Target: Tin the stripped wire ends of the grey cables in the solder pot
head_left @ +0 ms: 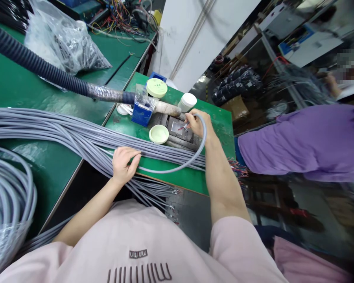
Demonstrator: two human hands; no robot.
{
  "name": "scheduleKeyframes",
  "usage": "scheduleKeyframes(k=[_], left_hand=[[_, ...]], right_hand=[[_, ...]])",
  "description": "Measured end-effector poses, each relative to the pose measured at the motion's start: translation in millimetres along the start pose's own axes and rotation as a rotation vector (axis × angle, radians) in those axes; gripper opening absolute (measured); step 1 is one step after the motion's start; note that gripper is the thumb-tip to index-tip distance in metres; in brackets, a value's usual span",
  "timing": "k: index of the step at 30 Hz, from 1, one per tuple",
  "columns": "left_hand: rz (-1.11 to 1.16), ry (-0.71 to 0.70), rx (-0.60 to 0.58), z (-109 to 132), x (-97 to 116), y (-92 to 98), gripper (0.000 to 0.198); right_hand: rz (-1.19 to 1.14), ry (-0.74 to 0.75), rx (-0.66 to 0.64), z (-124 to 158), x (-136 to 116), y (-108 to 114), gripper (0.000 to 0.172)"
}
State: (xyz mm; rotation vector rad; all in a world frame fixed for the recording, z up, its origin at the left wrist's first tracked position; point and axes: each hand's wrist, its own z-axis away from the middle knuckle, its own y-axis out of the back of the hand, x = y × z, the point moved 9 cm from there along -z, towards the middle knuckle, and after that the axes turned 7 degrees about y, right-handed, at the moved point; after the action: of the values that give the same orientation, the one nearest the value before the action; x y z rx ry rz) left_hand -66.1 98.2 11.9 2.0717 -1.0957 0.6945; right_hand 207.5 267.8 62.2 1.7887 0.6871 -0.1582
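Observation:
My right hand [198,122] is closed on the end of a grey cable [205,137], with thin stripped wires pointing down from the fingers. Those wires are over the shiny square of a solder pot [177,127], though contact cannot be made out. From there the cable bends in a loop back toward my left hand [125,164]. That hand is closed at the front edge of a long bundle of grey cables [85,131], with the looped cable coming out beneath its thumb. Beside the pot sits a shallow pale-green dish [159,134].
A ribbed hose [59,76] with a pipe nozzle reaches the pot past a blue block [142,113]. A round pale-green lid [156,87] and a white jar [188,102] stand behind. Coiled cable [8,196] lies left. A person in a purple top [306,143] is at the right.

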Motion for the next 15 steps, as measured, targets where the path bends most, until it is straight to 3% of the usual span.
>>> scheduleKeyframes(k=[3, 8, 9, 11, 13, 15], left_hand=[[0.004, 0.005, 0.001, -0.1, -2.3, 0.6, 0.011], [0.184, 0.147, -0.035, -5.8, 0.6, -0.3, 0.011], [0.272, 0.222, -0.088, -6.4, 2.6, -6.3, 0.014], [0.491, 0.412, -0.304, -1.3, 10.8, -31.8, 0.024], [0.715, 0.601, -0.561, 13.7, 27.2, -62.8, 0.038], [0.890, 0.751, -0.708, 28.9, 43.2, -83.7, 0.047]], right_hand=[[-0.047, 0.050, 0.074, 23.3, -27.0, 26.7, 0.024], [-0.117, 0.332, 0.161, 99.9, -110.3, 61.1, 0.022], [-0.142, 0.385, 0.163, 117.5, -124.7, 60.5, 0.019], [-0.189, 0.412, 0.197, 150.2, -142.0, 55.5, 0.020], [-0.246, 0.419, 0.187, 178.0, -152.6, 41.5, 0.025], [-0.295, 0.424, 0.182, 200.5, -158.5, 27.2, 0.029]])
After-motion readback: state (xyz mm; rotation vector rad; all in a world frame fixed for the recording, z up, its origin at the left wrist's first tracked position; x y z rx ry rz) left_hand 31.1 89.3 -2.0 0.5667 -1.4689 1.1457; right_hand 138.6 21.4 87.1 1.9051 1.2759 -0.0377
